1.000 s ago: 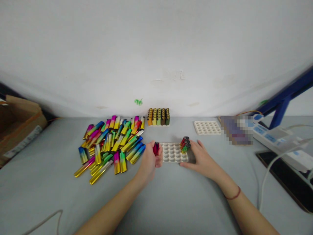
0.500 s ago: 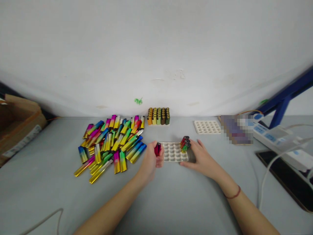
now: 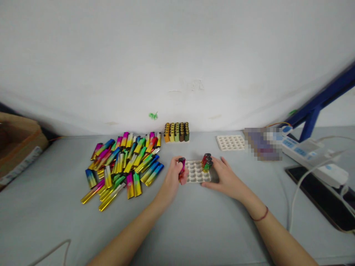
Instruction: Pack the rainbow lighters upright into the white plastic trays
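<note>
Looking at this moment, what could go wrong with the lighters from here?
The left hand holds one lighter; a loosened grip might drop it. The right hand sits close beside the few standing lighters in the nearer tray, so a nudge could tip them. The pile of loose lighters lies close to the left hand, so a sideways sweep might scatter some.

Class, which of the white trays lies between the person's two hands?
The nearest tray, between the left hand, which holds a lighter, and the right hand. The other trays sit farther back, towards the wall.
</note>
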`<move>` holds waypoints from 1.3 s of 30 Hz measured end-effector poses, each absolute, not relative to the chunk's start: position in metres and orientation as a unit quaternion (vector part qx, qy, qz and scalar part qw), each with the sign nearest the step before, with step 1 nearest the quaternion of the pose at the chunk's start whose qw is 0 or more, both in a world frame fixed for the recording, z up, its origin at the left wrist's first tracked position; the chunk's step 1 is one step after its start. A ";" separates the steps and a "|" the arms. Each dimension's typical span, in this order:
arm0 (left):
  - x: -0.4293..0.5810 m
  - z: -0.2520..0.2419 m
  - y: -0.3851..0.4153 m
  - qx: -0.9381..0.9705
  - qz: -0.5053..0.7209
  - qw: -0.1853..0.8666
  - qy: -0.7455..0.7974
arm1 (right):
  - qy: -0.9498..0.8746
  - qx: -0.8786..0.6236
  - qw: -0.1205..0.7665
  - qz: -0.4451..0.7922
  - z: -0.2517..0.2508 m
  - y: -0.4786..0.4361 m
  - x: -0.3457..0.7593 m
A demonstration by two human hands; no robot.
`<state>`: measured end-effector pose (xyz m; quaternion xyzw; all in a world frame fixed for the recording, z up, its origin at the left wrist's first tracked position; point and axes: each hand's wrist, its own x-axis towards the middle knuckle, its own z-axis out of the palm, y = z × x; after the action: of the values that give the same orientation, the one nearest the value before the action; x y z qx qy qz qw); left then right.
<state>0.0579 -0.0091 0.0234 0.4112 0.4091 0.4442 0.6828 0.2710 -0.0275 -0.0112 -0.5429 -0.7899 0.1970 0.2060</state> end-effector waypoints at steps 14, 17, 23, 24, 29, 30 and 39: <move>0.062 0.014 -0.018 0.613 0.458 0.517 0.383 | -0.784 -0.543 0.210 0.213 -0.001 -0.027 0.266; 0.072 0.015 -0.015 0.628 0.451 0.478 0.416 | -0.782 -0.545 0.211 0.217 0.000 -0.027 0.265; 0.088 0.017 -0.007 0.731 0.431 0.283 0.446 | -0.782 -0.542 0.211 0.224 -0.001 -0.027 0.265; 0.089 0.016 -0.007 0.750 0.418 0.253 0.446 | -0.782 -0.542 0.213 0.224 -0.002 -0.027 0.265; 0.091 0.012 -0.008 0.816 0.380 0.172 0.401 | -0.780 -0.542 0.217 0.224 -0.004 -0.027 0.265; 0.092 0.011 -0.008 0.824 0.377 0.157 0.392 | -0.780 -0.543 0.217 0.223 -0.003 -0.027 0.264; 0.094 0.011 -0.006 0.825 0.349 0.188 0.402 | -0.778 -0.543 0.213 0.232 0.001 -0.029 0.263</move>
<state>0.0940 -0.0062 0.0107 0.8254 0.4019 0.3488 0.1885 0.2633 -0.0285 0.0010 -0.5431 -0.7784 0.2322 0.2127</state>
